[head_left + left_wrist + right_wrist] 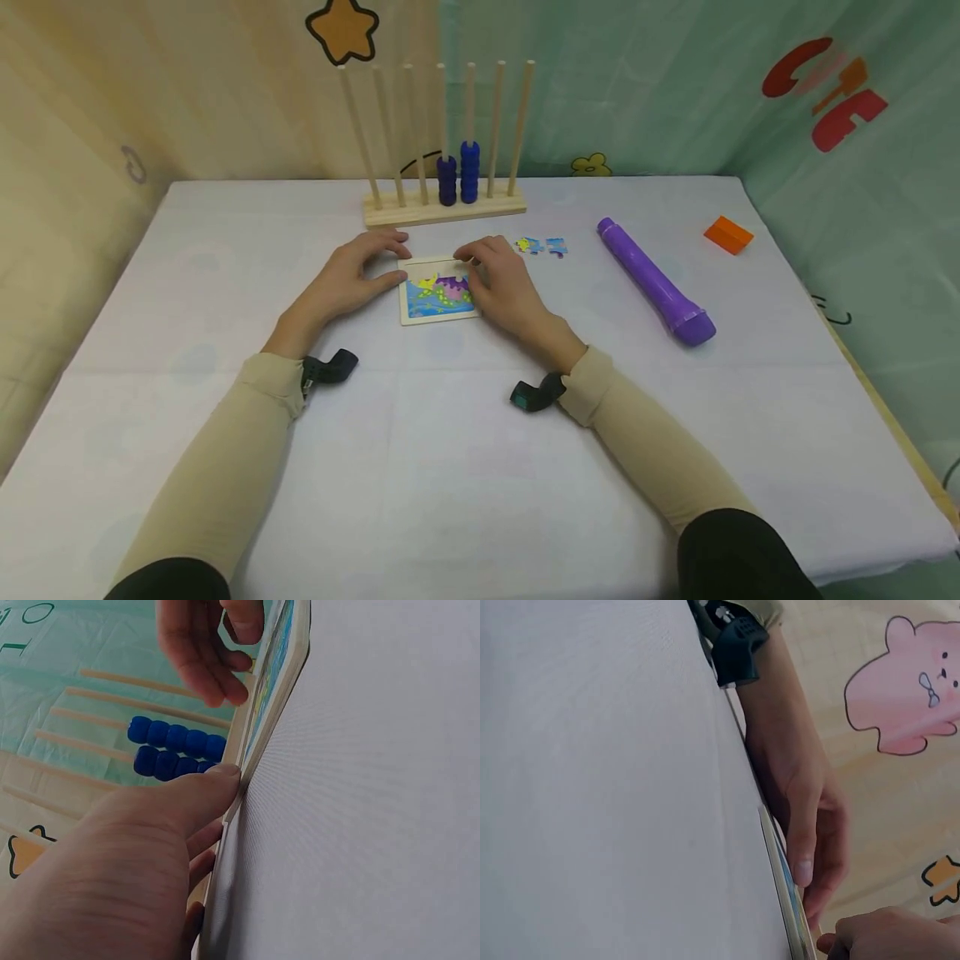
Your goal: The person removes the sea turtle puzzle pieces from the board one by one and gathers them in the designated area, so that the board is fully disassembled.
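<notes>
A small wooden-framed jigsaw puzzle [438, 317] with a blue, yellow and purple picture lies on the white-covered table. At its left edge is my left hand [343, 279]; the thumb touches the frame, and the fingers reach past the upper left corner. My right hand [507, 283] arches over the puzzle's right side, hiding part of it. Its fingers bend loosely downward, and the left wrist view shows fingertips [238, 694] close over the board with no piece visible between them. Two loose puzzle pieces [557, 247] lie just beyond the right hand.
Behind the puzzle stands a wooden peg rack [444, 213] with upright rods, two carrying dark blue beads [469, 172]. To the right lie a purple microphone-shaped tube [652, 279] and an orange block [728, 235]. Patterned curtains [637, 83] hang behind the table.
</notes>
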Motion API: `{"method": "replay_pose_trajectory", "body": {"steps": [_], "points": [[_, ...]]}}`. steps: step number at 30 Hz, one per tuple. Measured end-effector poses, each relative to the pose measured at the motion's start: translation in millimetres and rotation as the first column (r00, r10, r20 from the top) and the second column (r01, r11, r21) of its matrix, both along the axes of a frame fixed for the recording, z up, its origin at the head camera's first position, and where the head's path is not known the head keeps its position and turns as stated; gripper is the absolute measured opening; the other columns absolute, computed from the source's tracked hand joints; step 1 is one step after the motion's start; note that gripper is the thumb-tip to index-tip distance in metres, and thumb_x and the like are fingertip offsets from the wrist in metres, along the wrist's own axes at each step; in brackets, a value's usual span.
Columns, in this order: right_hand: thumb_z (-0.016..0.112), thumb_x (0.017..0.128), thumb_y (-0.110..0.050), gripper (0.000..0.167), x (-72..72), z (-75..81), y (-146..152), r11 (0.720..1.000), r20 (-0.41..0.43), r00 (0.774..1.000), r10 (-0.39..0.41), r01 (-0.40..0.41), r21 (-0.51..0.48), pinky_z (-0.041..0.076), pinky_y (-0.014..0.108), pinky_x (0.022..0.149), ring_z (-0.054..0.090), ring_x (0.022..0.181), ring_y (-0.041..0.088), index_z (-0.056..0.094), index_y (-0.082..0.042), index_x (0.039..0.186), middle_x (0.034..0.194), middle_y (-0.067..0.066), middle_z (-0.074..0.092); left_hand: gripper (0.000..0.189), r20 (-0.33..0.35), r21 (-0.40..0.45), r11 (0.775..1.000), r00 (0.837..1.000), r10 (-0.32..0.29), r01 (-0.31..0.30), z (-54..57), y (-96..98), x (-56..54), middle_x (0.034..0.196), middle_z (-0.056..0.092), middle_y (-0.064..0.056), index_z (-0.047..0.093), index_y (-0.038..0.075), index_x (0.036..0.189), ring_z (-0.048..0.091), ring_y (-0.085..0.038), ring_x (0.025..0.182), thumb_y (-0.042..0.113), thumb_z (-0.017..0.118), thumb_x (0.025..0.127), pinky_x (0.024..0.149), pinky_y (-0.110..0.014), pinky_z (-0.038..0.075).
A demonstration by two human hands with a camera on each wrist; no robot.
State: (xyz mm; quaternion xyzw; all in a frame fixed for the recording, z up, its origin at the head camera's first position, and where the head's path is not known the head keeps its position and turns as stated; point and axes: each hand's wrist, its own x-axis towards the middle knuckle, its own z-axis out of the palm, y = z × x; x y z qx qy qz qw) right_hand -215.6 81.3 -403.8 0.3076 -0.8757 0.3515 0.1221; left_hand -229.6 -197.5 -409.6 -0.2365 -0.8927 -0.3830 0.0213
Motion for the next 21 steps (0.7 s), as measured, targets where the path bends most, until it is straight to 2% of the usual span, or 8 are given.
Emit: {"method": "replay_pose_trajectory", "body": {"steps": [5, 7, 9, 11, 14, 18, 21], "points": [[0.057, 0.092, 0.007, 0.043, 3.6, -1.5, -23.9, 0.993, 0.101, 0.988, 0.112, -0.114, 0.013, 0.049, 0.03, 0.09, 0.058, 0.108, 0.021, 0.066, -0.007, 0.131, 0.121, 0.006, 0.071, 0.027, -0.011, 0.016, 1.0, 1.0, -0.001, 0.002, -0.1, 0.5, -0.2, 0.153, 0.058, -0.011, 0.071, 0.01, 0.121, 0.041, -0.031, 0.153, 0.016, 0.079, 0.096, 0.129, -0.054, 0.027], [0.057, 0.09, 0.007, 0.045, 3.7, -2.9, -28.6, 0.992, 0.112, 0.986, 0.122, -0.124, 0.013, 0.048, 0.03, 0.089, 0.058, 0.106, 0.02, 0.065, -0.007, 0.133, 0.119, 0.005, 0.071, 0.027, -0.016, 0.019, 1.0, 1.0, -0.004, 0.004, 0.2, 1.1, -0.2, 0.153, 0.059, -0.011, 0.071, 0.01, 0.121, 0.041, -0.031, 0.153, 0.016, 0.079, 0.096, 0.129, -0.054, 0.027], [0.064, 0.093, 0.0, 0.041, 4.2, -3.7, -31.1, 0.991, 0.118, 0.984, 0.131, -0.134, 0.01, 0.048, 0.03, 0.088, 0.058, 0.104, 0.02, 0.064, -0.007, 0.133, 0.117, 0.005, 0.071, 0.027, -0.018, 0.023, 1.0, 1.0, -0.008, 0.008, 0.2, 1.9, -0.3, 0.153, 0.059, -0.011, 0.071, 0.009, 0.121, 0.042, -0.031, 0.153, 0.015, 0.079, 0.096, 0.129, -0.054, 0.028], [0.073, 0.095, -0.01, 0.04, 4.9, -3.9, -32.7, 0.99, 0.125, 0.982, 0.139, -0.141, 0.01, 0.048, 0.03, 0.089, 0.057, 0.103, 0.02, 0.064, -0.006, 0.134, 0.115, 0.006, 0.071, 0.027, -0.016, 0.017, 1.0, 1.0, -0.007, 0.008, 0.4, 2.4, -0.4, 0.153, 0.058, -0.011, 0.071, 0.009, 0.121, 0.042, -0.031, 0.153, 0.015, 0.079, 0.096, 0.128, -0.054, 0.028], [0.084, 0.092, -0.028, 0.052, 5.7, -3.2, -35.1, 0.988, 0.138, 0.979, 0.149, -0.154, 0.03, 0.047, 0.031, 0.09, 0.055, 0.103, 0.021, 0.063, -0.006, 0.134, 0.115, 0.006, 0.069, 0.027, -0.005, 0.004, 1.0, 1.0, -0.001, 0.001, 1.0, 2.2, 0.1, 0.154, 0.058, -0.01, 0.07, 0.01, 0.121, 0.041, -0.031, 0.153, 0.016, 0.078, 0.096, 0.128, -0.054, 0.028], [0.084, 0.093, -0.033, 0.053, 4.2, -4.0, -37.9, 0.984, 0.143, 0.978, 0.15, -0.162, 0.074, 0.044, 0.032, 0.091, 0.052, 0.102, 0.02, 0.063, -0.007, 0.134, 0.115, 0.006, 0.066, 0.027, 0.007, -0.008, 1.0, 1.0, 0.01, -0.009, 2.3, 1.6, 0.8, 0.155, 0.057, -0.01, 0.071, 0.011, 0.122, 0.04, -0.031, 0.154, 0.017, 0.078, 0.096, 0.129, -0.055, 0.027], [0.083, 0.093, -0.031, 0.05, 3.3, -5.7, -38.8, 0.985, 0.143, 0.979, 0.148, -0.159, 0.069, 0.043, 0.031, 0.091, 0.051, 0.102, 0.02, 0.063, -0.01, 0.134, 0.115, 0.004, 0.064, 0.027, 0.011, -0.009, 1.0, 1.0, 0.011, -0.011, 2.5, 1.6, 0.8, 0.155, 0.057, -0.009, 0.071, 0.011, 0.122, 0.04, -0.031, 0.154, 0.017, 0.078, 0.096, 0.129, -0.055, 0.026]]}}
